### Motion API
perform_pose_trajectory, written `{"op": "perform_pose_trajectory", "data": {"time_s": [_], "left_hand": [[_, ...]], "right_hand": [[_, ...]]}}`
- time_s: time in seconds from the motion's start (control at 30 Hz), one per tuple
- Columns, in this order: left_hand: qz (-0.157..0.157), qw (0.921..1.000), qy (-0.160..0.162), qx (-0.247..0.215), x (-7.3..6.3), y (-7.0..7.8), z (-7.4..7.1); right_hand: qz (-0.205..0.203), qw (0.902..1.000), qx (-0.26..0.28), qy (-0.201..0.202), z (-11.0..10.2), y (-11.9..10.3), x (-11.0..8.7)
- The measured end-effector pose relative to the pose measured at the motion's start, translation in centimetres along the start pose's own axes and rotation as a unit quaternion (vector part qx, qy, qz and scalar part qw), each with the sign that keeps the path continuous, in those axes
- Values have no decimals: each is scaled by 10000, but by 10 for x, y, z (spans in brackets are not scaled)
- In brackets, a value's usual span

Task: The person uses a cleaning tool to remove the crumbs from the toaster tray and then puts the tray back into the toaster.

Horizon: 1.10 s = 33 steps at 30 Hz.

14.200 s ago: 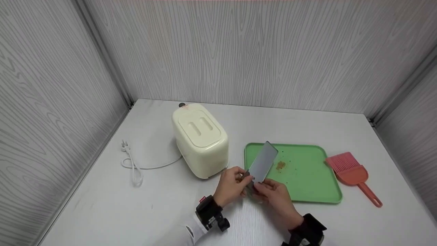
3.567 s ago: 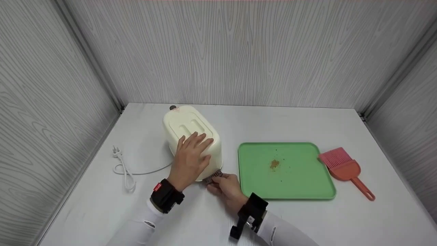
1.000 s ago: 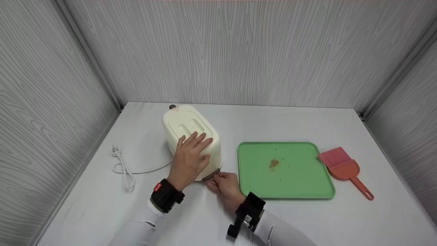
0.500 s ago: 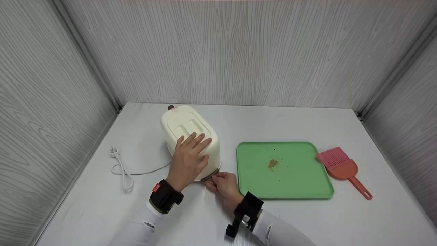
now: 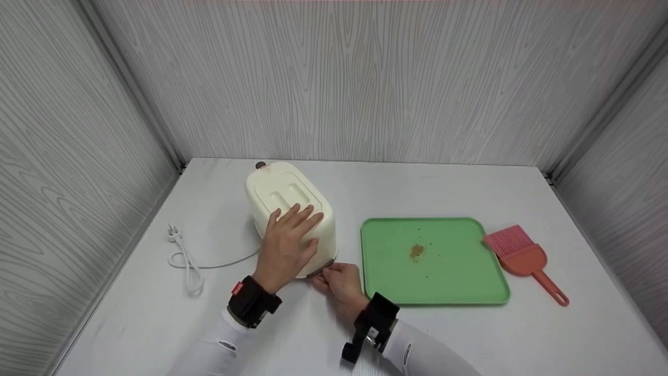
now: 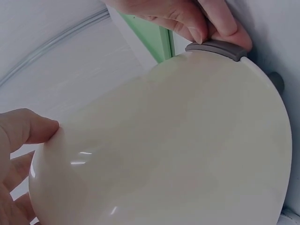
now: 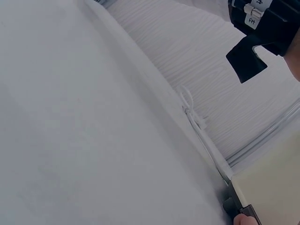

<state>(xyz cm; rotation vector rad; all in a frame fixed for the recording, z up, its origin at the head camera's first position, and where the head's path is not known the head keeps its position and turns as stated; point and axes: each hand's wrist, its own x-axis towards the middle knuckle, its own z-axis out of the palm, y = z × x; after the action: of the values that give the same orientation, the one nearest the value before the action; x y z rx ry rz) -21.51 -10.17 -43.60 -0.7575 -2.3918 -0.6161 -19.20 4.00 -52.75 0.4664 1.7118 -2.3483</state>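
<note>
The cream toaster [image 5: 326,232] stands on the table with its lid on. My left hand [image 5: 287,248] rests on its near top corner, fingers spread; in the left wrist view my thumb touches the edge of the glossy toaster [image 6: 164,131]. Low on the near end, my right hand [image 5: 345,286] pinches the grey edge of the crumb tray [image 6: 216,48]. That tray's edge lies almost flush with the toaster wall, its plate hidden inside. In the right wrist view only a fingertip [image 7: 246,220] shows beside the dark base.
Right of the toaster lies a green tray [image 5: 464,271] with a small heap of brown crumbs [image 5: 416,251]. A pink brush [image 5: 510,241] and an orange dustpan [image 5: 527,260] overlap its right edge. The white power cord [image 5: 224,266] and plug lie at left.
Long before, both hands held the crumb tray over the green tray's near left corner. Since then it has slid into the toaster's base, its last visible strip narrowing. The left hand stays put.
</note>
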Motion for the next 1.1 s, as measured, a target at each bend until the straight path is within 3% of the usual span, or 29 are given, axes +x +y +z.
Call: {"op": "perform_pose_trajectory", "data": {"time_s": [0.6, 1.1], "left_hand": [[71, 9998, 88, 140, 1, -2, -2], [-38, 9997, 50, -223, -3, 0, 1]], "right_hand": [[199, 9994, -224, 174, 8, -3, 5], [269, 9989, -113, -356, -8, -9, -6]]}}
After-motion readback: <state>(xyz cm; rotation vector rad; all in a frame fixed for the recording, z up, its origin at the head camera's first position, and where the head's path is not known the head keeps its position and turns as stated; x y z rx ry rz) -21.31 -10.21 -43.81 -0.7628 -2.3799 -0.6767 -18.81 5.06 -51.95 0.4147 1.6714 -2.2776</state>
